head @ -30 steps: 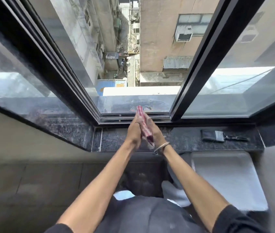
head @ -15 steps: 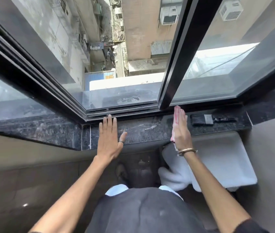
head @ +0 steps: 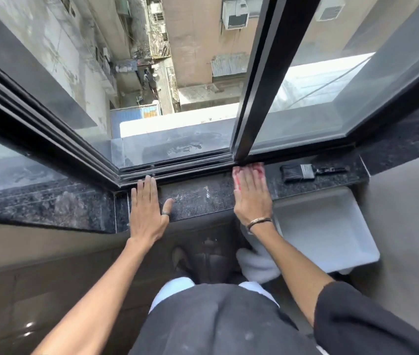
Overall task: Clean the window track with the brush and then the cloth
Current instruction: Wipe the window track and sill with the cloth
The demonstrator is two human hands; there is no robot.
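Observation:
The black window track (head: 185, 167) runs along the far edge of the dark granite sill (head: 198, 199). My left hand (head: 147, 211) lies flat and empty on the sill, its fingertips at the track's near rail. My right hand (head: 252, 198) presses flat on a pink-red cloth (head: 260, 167), which shows only past my fingertips and along my left fingers, just below the foot of the sliding sash. The black brush (head: 303, 172) lies on the sill to the right of that hand, bristles pointing left, untouched.
The black sash frame (head: 257, 85) stands upright on the track right of centre; left of it the window is open to a deep drop outside. A white tray-like object (head: 331, 226) and a white bundle (head: 257, 265) sit below the sill at right.
My hands were pressed together around the cloth at the track; they have parted. The left now rests on the sill, and the right has carried the cloth rightward and laid it flat.

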